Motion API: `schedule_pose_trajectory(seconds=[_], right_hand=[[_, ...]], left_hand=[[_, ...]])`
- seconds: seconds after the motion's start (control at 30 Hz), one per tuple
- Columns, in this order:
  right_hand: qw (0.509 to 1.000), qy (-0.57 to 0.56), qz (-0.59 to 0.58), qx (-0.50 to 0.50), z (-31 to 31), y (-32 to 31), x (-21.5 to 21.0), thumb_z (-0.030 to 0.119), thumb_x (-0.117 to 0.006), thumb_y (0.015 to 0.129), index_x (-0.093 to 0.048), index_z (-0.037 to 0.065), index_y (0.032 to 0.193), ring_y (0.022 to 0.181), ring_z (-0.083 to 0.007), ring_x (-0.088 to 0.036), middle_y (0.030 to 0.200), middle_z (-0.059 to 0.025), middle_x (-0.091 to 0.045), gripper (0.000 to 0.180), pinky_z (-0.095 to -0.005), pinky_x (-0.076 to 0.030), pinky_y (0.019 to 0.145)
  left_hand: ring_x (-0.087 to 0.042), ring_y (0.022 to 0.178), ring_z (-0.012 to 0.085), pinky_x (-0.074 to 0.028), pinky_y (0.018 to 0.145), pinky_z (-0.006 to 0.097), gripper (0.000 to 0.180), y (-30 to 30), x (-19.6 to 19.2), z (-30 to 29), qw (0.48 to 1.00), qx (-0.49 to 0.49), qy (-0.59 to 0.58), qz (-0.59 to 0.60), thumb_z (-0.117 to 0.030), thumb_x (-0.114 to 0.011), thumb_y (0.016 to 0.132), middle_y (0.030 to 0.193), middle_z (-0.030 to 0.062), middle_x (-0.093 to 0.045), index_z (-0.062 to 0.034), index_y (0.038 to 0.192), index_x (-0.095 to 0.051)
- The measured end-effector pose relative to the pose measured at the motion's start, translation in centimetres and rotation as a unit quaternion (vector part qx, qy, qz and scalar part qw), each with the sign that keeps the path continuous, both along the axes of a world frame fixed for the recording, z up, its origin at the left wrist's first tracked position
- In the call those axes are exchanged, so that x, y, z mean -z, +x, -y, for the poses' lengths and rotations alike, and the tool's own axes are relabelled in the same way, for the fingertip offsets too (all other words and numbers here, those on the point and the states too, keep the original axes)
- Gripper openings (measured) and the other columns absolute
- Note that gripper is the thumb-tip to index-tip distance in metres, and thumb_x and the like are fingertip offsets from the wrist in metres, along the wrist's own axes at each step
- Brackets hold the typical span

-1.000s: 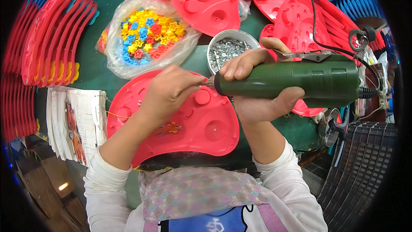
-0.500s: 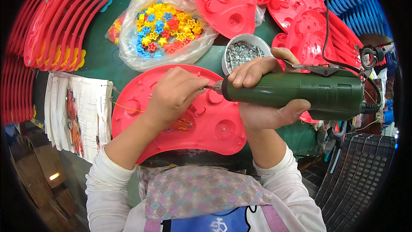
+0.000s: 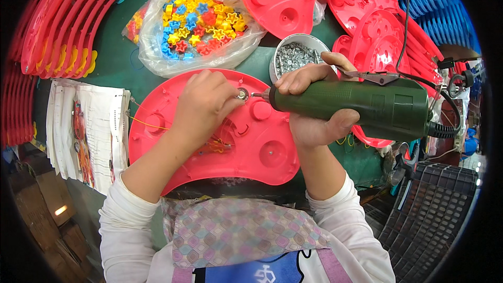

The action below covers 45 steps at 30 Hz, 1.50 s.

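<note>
On a green table [image 3: 120,73] crowded with stacked red panels [image 3: 63,26], a bag of coloured stars [image 3: 196,18] and a bowl of screws [image 3: 296,57], the left hand [image 3: 204,105] pinches a small washer [image 3: 242,94] on the red panel [image 3: 251,141] while the right hand [image 3: 314,105] grips the green electric screwdriver [image 3: 361,107]
</note>
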State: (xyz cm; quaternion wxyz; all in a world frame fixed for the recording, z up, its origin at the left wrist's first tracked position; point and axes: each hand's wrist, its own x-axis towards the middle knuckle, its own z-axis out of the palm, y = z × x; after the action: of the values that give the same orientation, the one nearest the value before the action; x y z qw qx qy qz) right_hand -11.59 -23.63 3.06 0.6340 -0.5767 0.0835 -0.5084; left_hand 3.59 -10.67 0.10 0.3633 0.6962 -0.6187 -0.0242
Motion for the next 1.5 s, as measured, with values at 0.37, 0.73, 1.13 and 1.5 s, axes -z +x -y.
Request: schedule_pose_trajectory(seconds=[0.37,0.73,1.13,1.5], right_hand=[[0.997,0.0,-0.033,-0.067,0.7,1.0,0.2,0.078,-0.062,0.086,-0.044,0.001,0.127,0.07,-0.0219,-0.064,0.082,-0.0115,-0.064,0.089,-0.0392,-0.057,0.069],[0.989,-0.042,0.05,-0.133,0.4,1.7,-1.0,0.09,-0.051,0.081,-0.04,-0.002,0.141,0.07,-0.024,-0.064,0.082,-0.0109,-0.063,0.11,-0.0415,-0.058,0.07],[0.984,-0.027,0.098,-0.146,-0.6,2.6,-0.8,0.089,-0.05,0.084,-0.041,-0.001,0.139,0.072,-0.0248,-0.064,0.081,-0.0119,-0.062,0.106,-0.0424,-0.058,0.071],[0.992,0.013,0.06,-0.11,-0.5,2.3,0.5,0.088,-0.05,0.084,-0.042,-0.001,0.135,0.072,-0.0255,-0.065,0.083,-0.0119,-0.064,0.103,-0.0424,-0.056,0.071]], left_hand=[[-0.059,0.081,0.0277,-0.048,0.073,0.04,0.018,0.1,0.0,0.1,1.0,0.002,-0.016,0.001,-0.011,-0.082,0.076,0.083,0.0073,-0.06,-0.0067,0.088,-0.069],[-0.059,0.081,0.0267,-0.048,0.071,0.041,0.024,-0.1,-0.6,-0.4,0.998,-0.009,-0.009,0.061,-0.017,-0.083,0.072,0.082,0.0059,-0.058,-0.0083,0.082,-0.063],[-0.058,0.083,0.0282,-0.048,0.075,0.041,0.03,0.3,-0.7,-1.1,0.994,-0.029,-0.038,0.099,-0.021,-0.085,0.07,0.083,0.006,-0.056,-0.0083,0.086,-0.063],[-0.058,0.088,0.0303,-0.05,0.079,0.042,0.02,1.2,0.2,-1.7,0.998,-0.01,0.049,-0.04,-0.012,-0.081,0.076,0.088,0.0085,-0.059,-0.0066,0.087,-0.065]])
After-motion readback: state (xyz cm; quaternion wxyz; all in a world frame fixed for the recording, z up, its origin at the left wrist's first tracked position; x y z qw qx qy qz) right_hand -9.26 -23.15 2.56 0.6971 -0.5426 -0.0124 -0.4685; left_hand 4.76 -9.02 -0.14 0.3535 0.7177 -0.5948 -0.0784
